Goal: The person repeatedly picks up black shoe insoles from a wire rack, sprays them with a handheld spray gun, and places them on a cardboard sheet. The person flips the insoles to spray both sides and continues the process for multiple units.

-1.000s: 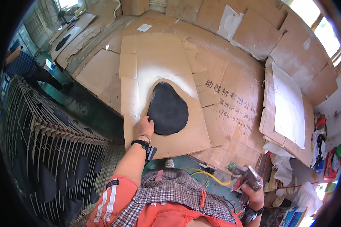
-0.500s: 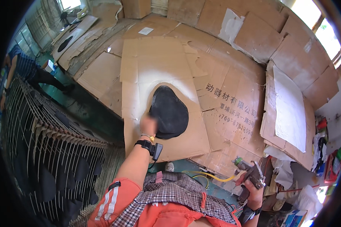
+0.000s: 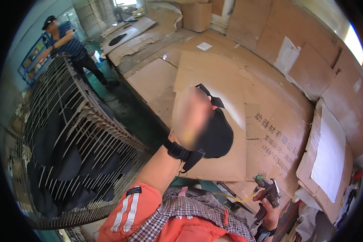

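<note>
A flat black rounded sheet [image 3: 218, 137] hangs from my left hand [image 3: 192, 117], which is raised over the cardboard. At the fingers the sheet's far edge is bent and curled; the hand itself is partly smeared. Beneath lies a brown cardboard piece [image 3: 205, 68] with a whitish sprayed patch [image 3: 234, 105] showing past the sheet. Low on the right, my right hand [image 3: 269, 209] grips a metal spray gun [image 3: 271, 192] that has a green part at its end. A yellow hose [image 3: 237, 198] runs toward the gun.
A wire rack [image 3: 80, 121] holding several black sheets [image 3: 66, 163] stands at my left. Beyond it a person [image 3: 70, 46] has a hand by the rack. Cardboard panels [image 3: 286, 44] wall the table's far side. Another black piece [image 3: 117, 39] lies at the far left.
My left hand has lifted the black sheet off the cardboard. The view has turned left, showing more of the rack and the person. My right hand still holds the spray gun.
</note>
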`<state>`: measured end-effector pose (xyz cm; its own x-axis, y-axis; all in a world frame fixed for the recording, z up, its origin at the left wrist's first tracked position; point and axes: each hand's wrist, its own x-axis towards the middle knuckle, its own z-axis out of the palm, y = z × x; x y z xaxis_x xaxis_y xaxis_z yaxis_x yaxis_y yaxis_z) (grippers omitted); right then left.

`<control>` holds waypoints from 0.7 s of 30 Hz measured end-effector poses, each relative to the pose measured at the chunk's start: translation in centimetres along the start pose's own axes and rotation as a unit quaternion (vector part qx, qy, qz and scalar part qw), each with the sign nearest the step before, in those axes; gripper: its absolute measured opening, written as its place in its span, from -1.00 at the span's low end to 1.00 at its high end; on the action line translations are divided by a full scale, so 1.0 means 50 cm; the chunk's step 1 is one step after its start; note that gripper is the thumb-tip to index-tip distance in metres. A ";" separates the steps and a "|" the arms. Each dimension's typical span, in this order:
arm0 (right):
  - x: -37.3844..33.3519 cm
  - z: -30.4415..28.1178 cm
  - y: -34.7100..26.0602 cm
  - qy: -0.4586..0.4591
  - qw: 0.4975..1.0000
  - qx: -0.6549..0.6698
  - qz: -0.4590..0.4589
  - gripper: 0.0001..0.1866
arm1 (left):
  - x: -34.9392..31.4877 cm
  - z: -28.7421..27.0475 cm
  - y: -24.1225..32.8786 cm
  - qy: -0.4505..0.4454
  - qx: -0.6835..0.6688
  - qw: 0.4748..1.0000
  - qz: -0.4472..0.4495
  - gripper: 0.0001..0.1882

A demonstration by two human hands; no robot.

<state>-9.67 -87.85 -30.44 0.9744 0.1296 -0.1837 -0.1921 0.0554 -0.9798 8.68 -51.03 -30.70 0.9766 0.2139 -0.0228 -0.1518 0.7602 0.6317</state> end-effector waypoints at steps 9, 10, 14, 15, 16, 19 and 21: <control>0.116 0.057 0.047 -0.070 0.998 -0.004 0.007 -0.64 | -0.159 0.072 0.301 -0.084 -0.045 0.990 0.108 -0.49; 0.140 0.056 0.064 -0.029 0.999 -0.044 -0.001 -0.62 | -0.175 0.069 0.314 -0.102 -0.041 0.988 0.113 -0.47; 0.307 0.015 0.202 0.163 0.907 -0.342 -0.183 -0.53 | -0.236 0.055 0.349 -0.176 -0.031 0.977 0.118 -0.39; 0.330 0.020 0.201 0.212 0.831 -0.442 -0.262 -0.50 | -0.248 0.050 0.351 -0.195 -0.033 0.973 0.118 -0.38; 0.347 0.024 0.200 0.201 0.848 -0.410 -0.269 -0.46 | -0.260 0.048 0.350 -0.214 -0.035 0.969 0.117 -0.37; 0.370 0.153 0.107 -0.013 0.967 -0.212 -0.143 -0.34 | -0.302 0.036 0.334 -0.130 -0.029 0.979 0.154 -0.35; 0.298 0.304 0.042 -0.316 0.946 0.034 0.059 -0.26 | -0.321 0.054 0.319 -0.049 -0.021 0.981 0.187 -0.36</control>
<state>2.65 -70.75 -34.02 0.6847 0.7046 -0.1864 -0.3233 0.0644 -0.9441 -8.99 -43.96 -18.17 0.8610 0.4244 0.2801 -0.5064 0.6651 0.5489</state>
